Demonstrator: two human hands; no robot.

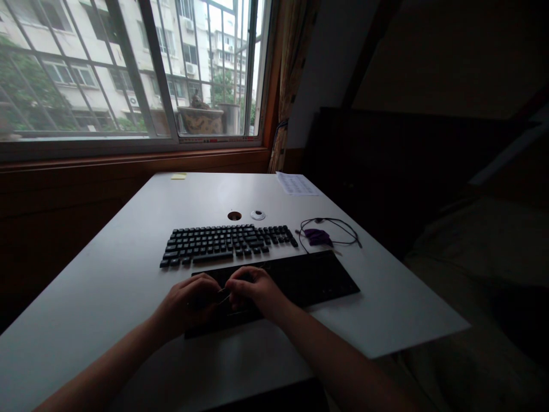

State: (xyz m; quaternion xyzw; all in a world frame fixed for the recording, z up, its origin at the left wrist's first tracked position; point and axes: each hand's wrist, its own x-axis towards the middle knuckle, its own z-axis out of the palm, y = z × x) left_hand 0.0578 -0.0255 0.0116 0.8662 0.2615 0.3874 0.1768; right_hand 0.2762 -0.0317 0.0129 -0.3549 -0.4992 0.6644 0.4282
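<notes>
A black keyboard base [317,278] lies at a slant on the white table, its left part beneath my hands. Over that left part, my left hand [189,300] is closed, its fingers curled and the thumb side turned toward the other hand. Close beside it, my right hand [253,289] pinches with thumb and forefinger. A small thin dark piece shows between the two hands, too dim to name. Behind the base, loose black keycaps [214,243] are set out in rows like a keyboard layout.
Right of the keycaps lie a purple cloth [317,237] and a looped black cable [354,232]. A cable hole [234,216] and its round cover [258,215] are farther back. Printed paper [297,183] and a yellow note [178,176] rest near the table's far edge, below a barred window.
</notes>
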